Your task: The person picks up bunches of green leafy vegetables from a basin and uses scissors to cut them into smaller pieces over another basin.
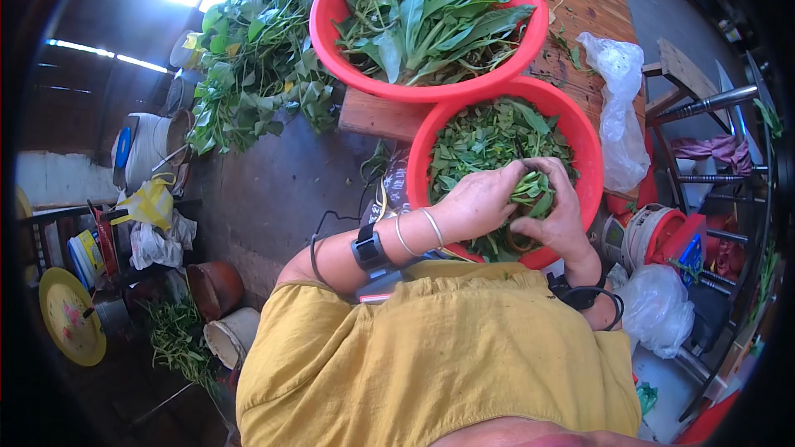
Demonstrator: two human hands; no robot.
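A small bunch of leafy greens (533,187) is held between my two hands, its bright green stems facing up. My left hand (481,202) grips the bunch from the left, fingers bent towards it. Curled around the opposite side is my right hand (557,211), its thumb low and its fingers at the top. A thin dark object (520,148) shows just above the fingertips; what it is cannot be made out. Both hands are over a red plastic basin (589,155) filled with chopped green leaves (475,136).
A second red basin (324,43) with whole leafy greens (428,25) stands on a wooden table (596,3). Leafy vines (267,56) are heaped at left. A clear plastic bag (621,112) lies at the table's right edge. Buckets (214,288) stand at lower left.
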